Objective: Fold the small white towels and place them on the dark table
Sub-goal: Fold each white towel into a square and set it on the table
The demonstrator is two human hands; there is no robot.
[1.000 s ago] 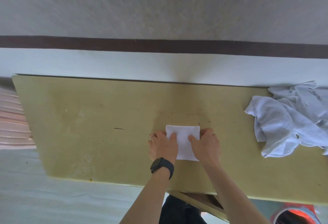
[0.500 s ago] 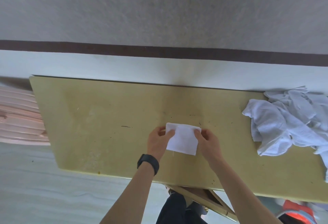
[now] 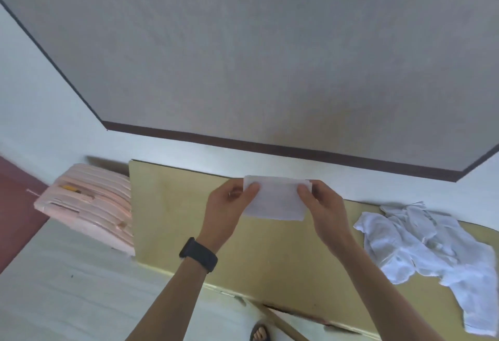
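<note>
Pinched at one short end by the left hand (image 3: 229,205) and at the other by the right hand (image 3: 325,205), thumbs on the near face and fingers curled behind. Hangs as a neat folded towel (image 3: 278,200) in the air, clear of the yellow table (image 3: 183,219) and over its far edge.

Looks like the carry step, fold done and setting down yet to come. Best to keep both pinches firm and the pull between them even, so the layers stay stacked and the lower edge does not sag open. Better to hold it level than to let one end drop (a small cloth like this unfolds at the slightest slack).

Likely bound for the dark reddish surface (image 3: 16,205) at the far left, if that is the dark table; only a corner of it shows. Between here and there, the left edge of the yellow table and then a pink ribbed rack (image 3: 89,205), just beside that edge. Worth lifting over both, not dragging across. Open air to the left and above.

To the right, a heap of unfolded towels (image 3: 432,243), well apart from the hands and out of the way of a leftward swing.
</note>
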